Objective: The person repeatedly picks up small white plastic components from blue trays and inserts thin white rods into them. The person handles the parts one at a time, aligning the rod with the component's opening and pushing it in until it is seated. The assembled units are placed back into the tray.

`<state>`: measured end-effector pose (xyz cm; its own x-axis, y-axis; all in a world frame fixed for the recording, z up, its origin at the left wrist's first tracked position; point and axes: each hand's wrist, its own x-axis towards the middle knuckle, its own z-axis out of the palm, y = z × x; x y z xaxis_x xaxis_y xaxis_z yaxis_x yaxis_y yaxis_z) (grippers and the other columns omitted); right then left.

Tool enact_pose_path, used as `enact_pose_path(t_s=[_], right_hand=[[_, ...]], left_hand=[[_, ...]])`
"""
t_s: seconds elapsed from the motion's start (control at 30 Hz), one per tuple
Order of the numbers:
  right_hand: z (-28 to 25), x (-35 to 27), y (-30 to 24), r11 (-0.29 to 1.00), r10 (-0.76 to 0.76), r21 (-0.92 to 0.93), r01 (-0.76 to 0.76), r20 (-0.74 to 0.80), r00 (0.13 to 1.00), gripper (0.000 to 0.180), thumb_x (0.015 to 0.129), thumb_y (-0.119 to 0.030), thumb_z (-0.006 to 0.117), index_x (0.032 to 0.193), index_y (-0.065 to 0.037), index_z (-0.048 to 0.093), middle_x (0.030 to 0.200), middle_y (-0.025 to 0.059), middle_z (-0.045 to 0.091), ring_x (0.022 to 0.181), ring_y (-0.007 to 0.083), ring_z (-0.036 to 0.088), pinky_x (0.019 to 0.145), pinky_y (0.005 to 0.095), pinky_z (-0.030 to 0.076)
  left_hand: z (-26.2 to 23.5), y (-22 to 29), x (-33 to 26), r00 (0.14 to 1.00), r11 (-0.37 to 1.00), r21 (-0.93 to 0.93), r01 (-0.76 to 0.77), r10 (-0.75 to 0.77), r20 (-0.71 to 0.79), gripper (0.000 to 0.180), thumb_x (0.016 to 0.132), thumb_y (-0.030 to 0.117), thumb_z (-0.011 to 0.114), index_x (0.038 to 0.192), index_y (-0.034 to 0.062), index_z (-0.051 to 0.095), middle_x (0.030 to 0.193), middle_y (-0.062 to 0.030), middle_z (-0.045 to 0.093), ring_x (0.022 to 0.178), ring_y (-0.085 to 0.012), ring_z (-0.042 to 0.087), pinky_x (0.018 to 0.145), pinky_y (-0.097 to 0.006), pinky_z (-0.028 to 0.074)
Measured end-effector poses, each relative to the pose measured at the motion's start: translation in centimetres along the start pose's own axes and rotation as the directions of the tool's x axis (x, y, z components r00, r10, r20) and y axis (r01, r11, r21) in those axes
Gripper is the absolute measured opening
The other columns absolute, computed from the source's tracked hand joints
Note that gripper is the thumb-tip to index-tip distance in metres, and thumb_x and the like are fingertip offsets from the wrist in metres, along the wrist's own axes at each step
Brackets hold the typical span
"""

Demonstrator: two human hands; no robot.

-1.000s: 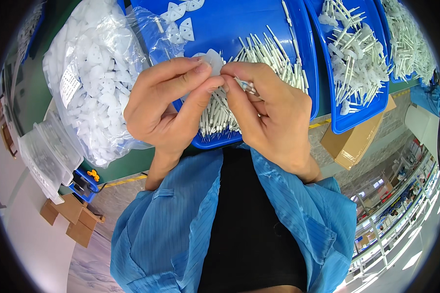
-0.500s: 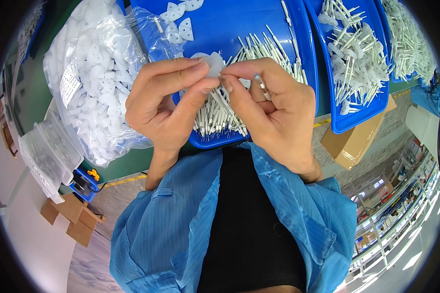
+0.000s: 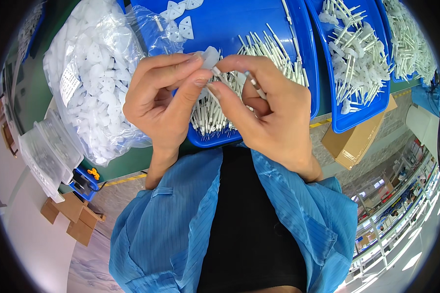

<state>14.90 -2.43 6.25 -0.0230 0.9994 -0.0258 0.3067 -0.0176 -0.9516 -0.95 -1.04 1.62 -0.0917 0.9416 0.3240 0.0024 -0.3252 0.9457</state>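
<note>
Between thumb and fingers, my left hand (image 3: 164, 93) pinches a translucent white plastic piece (image 3: 210, 57) with a rounded edge. My right hand (image 3: 274, 107) meets it there, thumb and forefinger closed on a thin white rod (image 3: 220, 74) whose end is at the plastic piece; whether it sits inside cannot be seen. A second white rod (image 3: 255, 84) with a metallic band is tucked in the curled fingers of my right hand. Below both hands lies a pile of white rods (image 3: 210, 117) in a blue tray (image 3: 230, 24).
A clear bag (image 3: 100, 73) of white plastic pieces stands left of the tray. Loose flat pieces (image 3: 186, 28) lie at the tray's far left. To the right, another blue tray (image 3: 347, 119) holds rods joined to plastic pieces. A cardboard box (image 3: 352, 141) sits below it.
Both hands have shifted slightly left. My right thumb and forefinger have moved apart a little around the rod, and the rod tucked in that hand has tilted and shifted left.
</note>
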Motion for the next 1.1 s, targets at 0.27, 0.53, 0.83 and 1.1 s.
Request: enact_pose_path(t_s=[0.27,0.53,0.83,1.1], right_hand=[[-0.4,0.3,0.5,0.998,-0.048,-0.036,0.048,0.0,0.999,0.016,0.082,-0.004,0.071,0.096,0.001,0.068,0.07,0.0116,0.066,0.054,0.0203,0.065,0.048,0.0292,0.049],[-0.2,0.2,0.6,0.998,-0.064,-0.028,0.063,-0.013,0.998,0.018,0.079,-0.003,0.071,0.096,0.0,0.068,0.07,0.0117,0.066,0.054,0.0201,0.064,0.048,0.0292,0.05],[-0.1,0.2,0.6,0.995,-0.101,-0.022,0.101,-0.021,0.995,0.013,0.086,-0.003,0.071,0.099,0.0,0.071,0.078,0.0067,0.071,0.063,0.0039,0.064,0.051,0.0187,0.047],[-1.6,0.5,0.1,0.992,-0.123,0.014,0.122,0.142,0.982,0.018,0.099,-0.005,0.053,0.112,-0.001,0.065,0.088,0.0111,0.07,0.06,0.0115,0.057,0.056,0.0256,0.046]], left_hand=[[0.4,0.0,0.2,0.992,0.97,0.209,-0.123,0.116,0.046,0.025,0.069,-0.006,0.083,0.093,-0.002,0.075,0.091,-0.0137,0.07,0.078,-0.0171,0.069,0.069,-0.025,0.056],[0.2,-0.1,0.2,0.999,0.994,0.1,-0.04,0.037,0.036,0.023,0.071,-0.008,0.081,0.093,-0.0035,0.074,0.093,-0.0143,0.069,0.081,-0.0172,0.069,0.07,-0.024,0.056],[0.1,0.0,0.2,0.996,0.996,-0.044,0.079,-0.078,0.034,0.02,0.078,-0.01,0.076,0.097,-0.0051,0.071,0.098,-0.0163,0.067,0.083,-0.0175,0.069,0.071,-0.023,0.056],[0.1,0.1,0.3,0.969,0.897,-0.381,0.223,-0.247,-0.015,0.015,0.091,0.005,0.068,0.103,-0.0034,0.066,0.102,-0.0165,0.067,0.089,-0.0204,0.069,0.078,-0.029,0.056]])
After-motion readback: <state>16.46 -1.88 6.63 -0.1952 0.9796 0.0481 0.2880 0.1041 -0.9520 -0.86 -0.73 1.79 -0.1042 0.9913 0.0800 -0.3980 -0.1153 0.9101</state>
